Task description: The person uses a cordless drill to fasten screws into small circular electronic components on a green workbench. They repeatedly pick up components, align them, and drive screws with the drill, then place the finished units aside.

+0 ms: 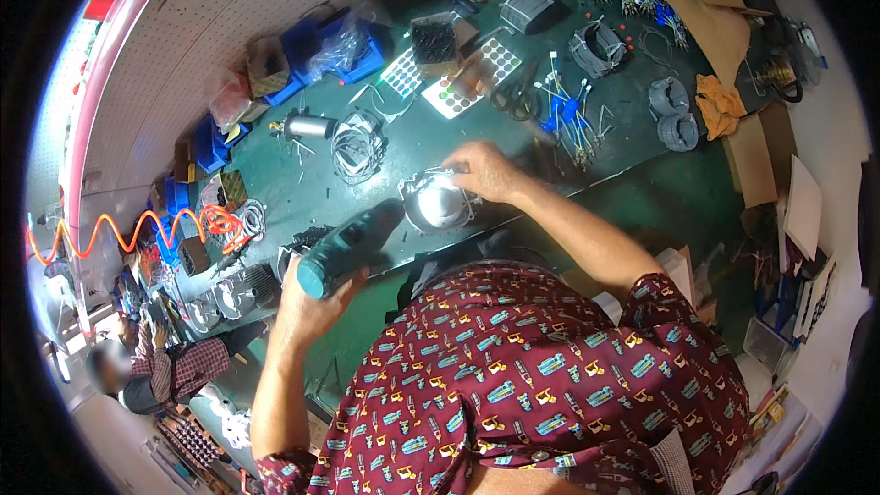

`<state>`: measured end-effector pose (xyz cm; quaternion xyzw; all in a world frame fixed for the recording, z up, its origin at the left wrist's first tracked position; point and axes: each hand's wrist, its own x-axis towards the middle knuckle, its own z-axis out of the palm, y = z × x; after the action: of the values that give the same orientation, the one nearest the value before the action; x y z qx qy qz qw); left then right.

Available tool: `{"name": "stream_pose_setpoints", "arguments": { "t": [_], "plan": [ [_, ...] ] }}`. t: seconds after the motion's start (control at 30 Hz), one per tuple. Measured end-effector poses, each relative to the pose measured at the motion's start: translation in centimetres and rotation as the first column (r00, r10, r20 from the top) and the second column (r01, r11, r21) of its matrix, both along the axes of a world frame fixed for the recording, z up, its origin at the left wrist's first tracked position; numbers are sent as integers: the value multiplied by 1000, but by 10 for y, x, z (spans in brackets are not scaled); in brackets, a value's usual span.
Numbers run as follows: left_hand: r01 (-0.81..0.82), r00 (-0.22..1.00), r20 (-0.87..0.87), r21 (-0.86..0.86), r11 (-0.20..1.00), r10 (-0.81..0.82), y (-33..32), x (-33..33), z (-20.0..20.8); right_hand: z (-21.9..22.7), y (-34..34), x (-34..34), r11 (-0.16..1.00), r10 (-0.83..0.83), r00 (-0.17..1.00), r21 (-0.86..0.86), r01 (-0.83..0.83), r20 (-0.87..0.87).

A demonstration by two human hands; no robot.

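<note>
My left hand [314,304] is closed round the grip of a dark green cordless drill [353,246]. The drill's nose points up and right, toward a round, bright silver metal housing [438,206] near the bench's front edge. Whether the tip touches the housing cannot be made out. With bent fingers, my right hand [488,172] grips the housing's upper right rim. Left of it sits a stack of grey ring-shaped parts [357,147], with a silver cylinder [310,126] just beyond.
Sticker sheets [451,96], black-handled scissors [516,99] and bundled blue-and-white wires [570,115] lie farther back. Blue bins [362,60] line the back left. An orange coiled hose [137,225] hangs at left, above another person [179,371]. An orange cloth [720,107] lies right.
</note>
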<state>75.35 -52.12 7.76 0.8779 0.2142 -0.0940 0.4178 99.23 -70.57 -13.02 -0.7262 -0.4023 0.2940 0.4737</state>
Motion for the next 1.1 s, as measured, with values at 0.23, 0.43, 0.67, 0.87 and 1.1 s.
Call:
{"name": "stream_pose_setpoints", "arguments": {
  "t": [0.23,0.43,0.67,0.87,1.1],
  "plan": [
    [277,936,-295,288,917,-190,0,85,45,-6,1,7,959,108,991,253,-125,79],
    [262,908,-403,327,908,-117,-19,103,56,-9,0,11,938,108,986,314,-144,131],
    [119,925,-379,224,967,-26,-15,85,36,-15,2,9,911,114,984,381,-157,134],
    [119,957,-281,172,978,-67,-14,80,32,-21,1,6,924,69,992,369,-105,109],
    [46,998,-33,-26,999,-47,-14,58,52,-1,-14,12,960,-135,898,170,223,-418]
  ]
}}
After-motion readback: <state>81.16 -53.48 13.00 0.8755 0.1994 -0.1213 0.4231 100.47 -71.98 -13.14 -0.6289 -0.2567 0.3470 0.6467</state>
